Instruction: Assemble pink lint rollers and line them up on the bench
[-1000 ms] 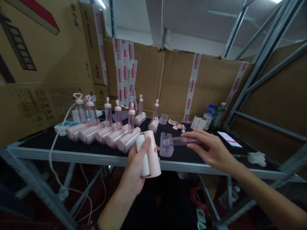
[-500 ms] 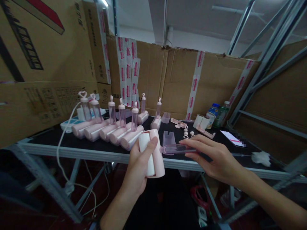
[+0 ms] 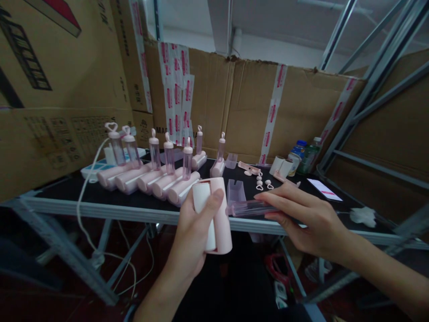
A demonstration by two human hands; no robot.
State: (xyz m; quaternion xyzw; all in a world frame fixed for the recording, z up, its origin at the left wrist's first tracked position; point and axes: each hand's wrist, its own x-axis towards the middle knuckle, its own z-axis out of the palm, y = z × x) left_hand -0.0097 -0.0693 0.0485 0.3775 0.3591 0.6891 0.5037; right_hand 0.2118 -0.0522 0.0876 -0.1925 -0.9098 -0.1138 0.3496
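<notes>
Holding the pink-and-white case (image 3: 222,226) in curled fingers, the left hand (image 3: 194,230) is seen in the head view to the near left of the clear purple box (image 3: 236,190). The right hand (image 3: 310,219), to the box's right, pinches the transparent tube (image 3: 250,208) across the box's near side. Compared with one second ago, the tube's free end has closed its gap to the case's side; whether it enters cannot be determined. Five pink cylinders (image 3: 147,180) remain left of the box.
</notes>
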